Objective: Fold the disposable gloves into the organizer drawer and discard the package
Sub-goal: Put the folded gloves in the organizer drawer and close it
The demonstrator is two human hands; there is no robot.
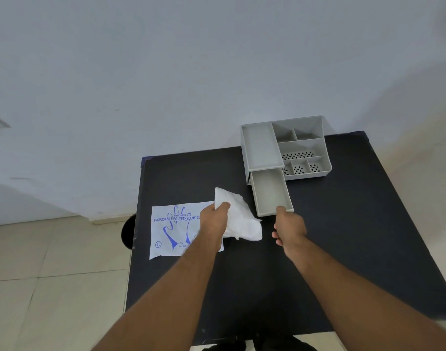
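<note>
A bunch of thin white disposable gloves (pixel 239 219) lies crumpled on the black table (pixel 343 224), and my left hand (pixel 214 219) grips its left edge. Under my left wrist lies the flat white glove package (pixel 171 231) with blue print and a hand drawing. The grey organizer (pixel 300 148) stands at the table's far side, its drawer (pixel 271 191) pulled out toward me and bare inside. My right hand (pixel 289 228) has its thumb and fingertips at the drawer's front edge; the other fingers are curled.
A round black bin (pixel 128 231) stands on the tiled floor just left of the table, partly hidden by the table edge. A pale wall rises behind the table. The organizer's open top compartments hold nothing.
</note>
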